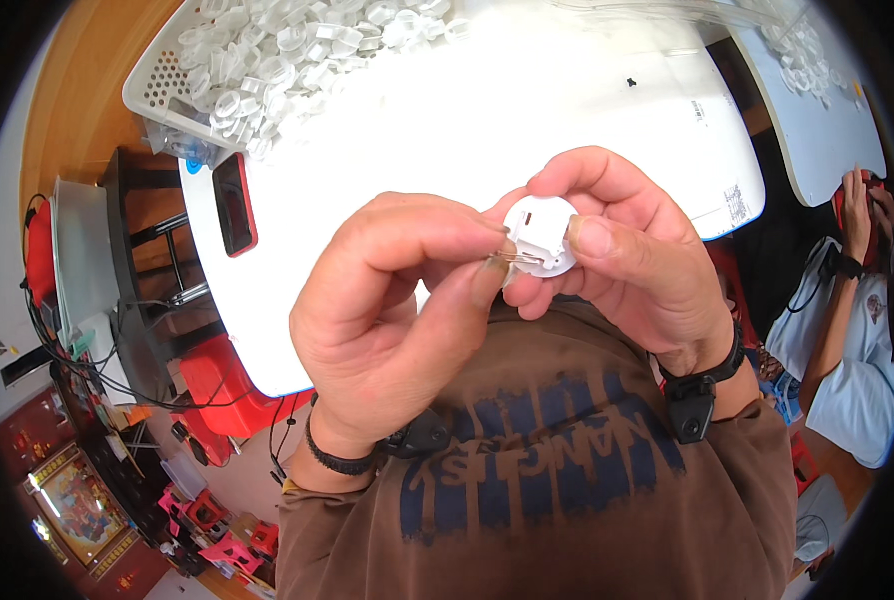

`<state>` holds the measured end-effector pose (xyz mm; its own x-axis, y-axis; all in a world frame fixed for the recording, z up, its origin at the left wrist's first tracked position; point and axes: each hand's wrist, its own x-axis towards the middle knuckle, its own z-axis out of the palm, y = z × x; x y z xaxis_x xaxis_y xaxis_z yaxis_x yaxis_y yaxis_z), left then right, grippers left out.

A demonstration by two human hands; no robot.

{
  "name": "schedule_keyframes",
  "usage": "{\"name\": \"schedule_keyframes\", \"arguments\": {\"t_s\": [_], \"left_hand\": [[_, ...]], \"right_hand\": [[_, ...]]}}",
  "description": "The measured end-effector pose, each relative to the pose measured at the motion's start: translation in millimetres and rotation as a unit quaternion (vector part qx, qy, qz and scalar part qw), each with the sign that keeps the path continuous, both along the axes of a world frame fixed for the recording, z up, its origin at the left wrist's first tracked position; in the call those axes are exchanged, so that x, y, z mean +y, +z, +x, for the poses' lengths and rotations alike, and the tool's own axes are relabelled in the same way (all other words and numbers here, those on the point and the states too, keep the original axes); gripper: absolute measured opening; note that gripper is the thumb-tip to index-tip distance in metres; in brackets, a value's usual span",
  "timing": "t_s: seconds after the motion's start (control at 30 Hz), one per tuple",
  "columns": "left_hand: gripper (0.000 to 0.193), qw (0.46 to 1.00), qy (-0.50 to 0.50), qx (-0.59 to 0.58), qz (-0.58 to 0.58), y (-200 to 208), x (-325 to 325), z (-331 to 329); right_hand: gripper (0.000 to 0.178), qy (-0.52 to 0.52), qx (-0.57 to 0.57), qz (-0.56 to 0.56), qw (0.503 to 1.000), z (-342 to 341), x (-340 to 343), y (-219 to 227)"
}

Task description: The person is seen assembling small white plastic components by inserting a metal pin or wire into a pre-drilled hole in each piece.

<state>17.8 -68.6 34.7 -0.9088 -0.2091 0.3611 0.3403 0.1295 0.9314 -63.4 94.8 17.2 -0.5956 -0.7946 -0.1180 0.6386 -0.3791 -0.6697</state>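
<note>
My right hand (647, 250) grips a small round white plastic disc (539, 228) by its edge, thumb on its face and fingers behind it. The disc has a small dark slot and a raised part moulded on its face. Between thumb and forefinger, my left hand (392, 310) pinches a small part with thin metal leads (515, 258). The leads lie across the lower part of the disc; whether they touch it I cannot tell. Fingertips hide most of the small part. Both hands are above the table's near edge, in front of my brown shirt.
A white basket (157, 85) heaped with clear plastic pieces (287, 50) stands at the table's far left. A red-edged phone (234, 205) lies on the white table (447, 130) at its left edge. Rightward, another person (842, 330) sits by a second table (817, 130).
</note>
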Motion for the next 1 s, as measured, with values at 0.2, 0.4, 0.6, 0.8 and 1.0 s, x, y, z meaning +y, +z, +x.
{"name": "schedule_keyframes", "arguments": {"t_s": [0.2, 0.4, 0.6, 0.8, 1.0], "left_hand": [[0.014, 0.994, 0.002, 0.017, -0.111, 2, 3, 2], [0.028, 0.996, 0.044, 0.017, -0.081, 6, 13, 7], [0.02, 0.994, 0.032, -0.001, -0.105, 10, 14, 8], [0.02, 0.99, 0.033, 0.011, -0.137, 7, 12, 3], [0.013, 0.985, 0.039, -0.017, -0.167, 15, 15, 9]], "right_hand": [[0.033, 0.004, 0.003, -0.004, 1.0, 1, 8, 1], [0.034, 0.006, -0.001, 0.003, 1.0, 3, 11, 0], [0.035, 0.019, 0.0, 0.005, 1.0, 4, 14, -2], [0.035, 0.02, 0.009, 0.008, 1.0, 4, 14, -1], [0.036, 0.013, 0.026, 0.021, 0.999, 3, 14, -4]]}}
